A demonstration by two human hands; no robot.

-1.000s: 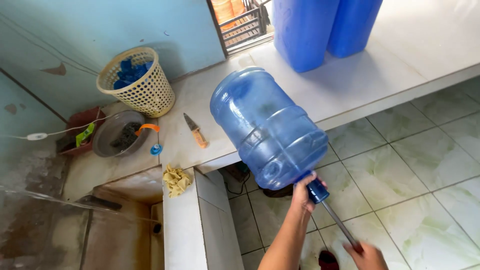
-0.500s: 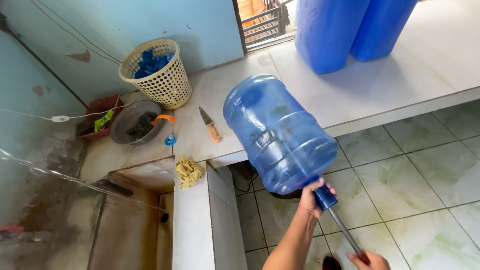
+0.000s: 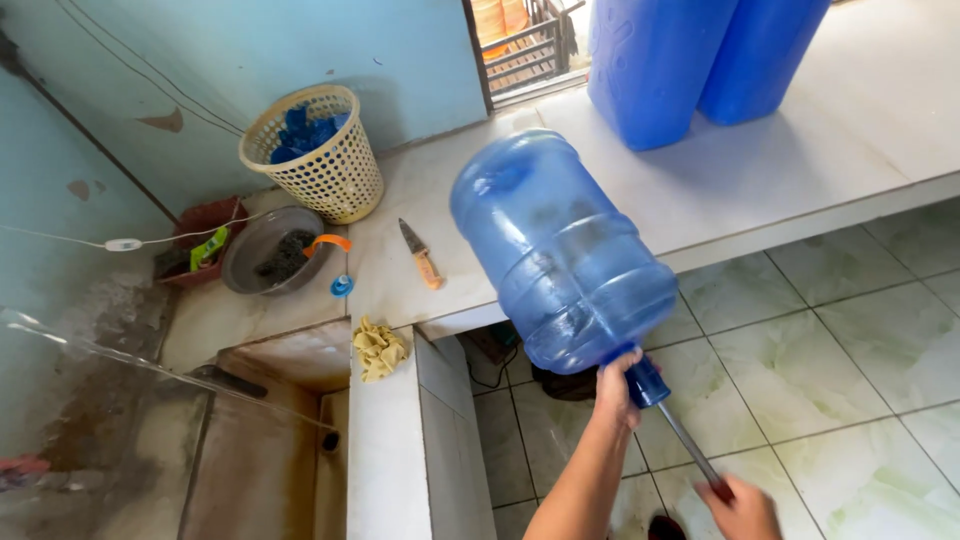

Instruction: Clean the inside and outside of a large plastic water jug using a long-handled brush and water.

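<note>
Tiled counter and pale green floor tiles frame a big blue water jug held in mid-air.

Tipped neck-down over the floor just off the counter edge, the blue water jug (image 3: pixel 560 255) is gripped at its neck by the left hand (image 3: pixel 617 385), fingers closed around it. A thin rod (image 3: pixel 685 440) runs from the jug's mouth down to the right hand (image 3: pixel 740 508), which is closed on the rod's lower end at the bottom of the view. Behind the jug, on the white tiled counter (image 3: pixel 850 130), stand two tall blue containers (image 3: pixel 690 55). To the left lie a knife with an orange handle (image 3: pixel 421 253), a cream woven basket (image 3: pixel 318 155) holding blue pieces, a grey bowl (image 3: pixel 268 252) and a yellow cloth (image 3: pixel 378 348) on the ledge.
</note>
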